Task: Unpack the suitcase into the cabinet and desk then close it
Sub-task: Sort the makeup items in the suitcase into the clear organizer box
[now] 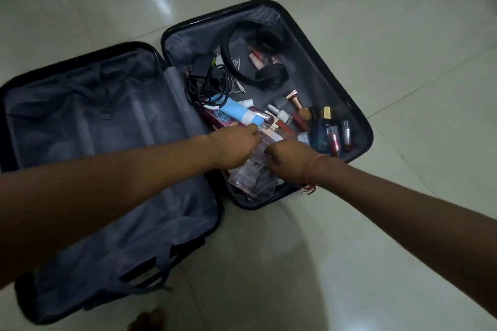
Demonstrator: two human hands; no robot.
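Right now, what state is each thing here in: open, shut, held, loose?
suitcase: open flat on the floor, both halves up.
left half: bare grey lining.
clear pouch: in the right half, both hands pinch it.
left hand: grip closed on the pouch.
right hand: same.
blue tube: lying loose.
black cable: tangled, loose.
headphones: lying untouched.

Head view, steep downward over open suitcase [269, 105] on floor [403, 35], close.

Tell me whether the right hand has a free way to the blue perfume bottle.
Probably yes: the right hand is just beside the blue perfume bottle, which lies uncovered, though its fingers now hold a clear pouch.
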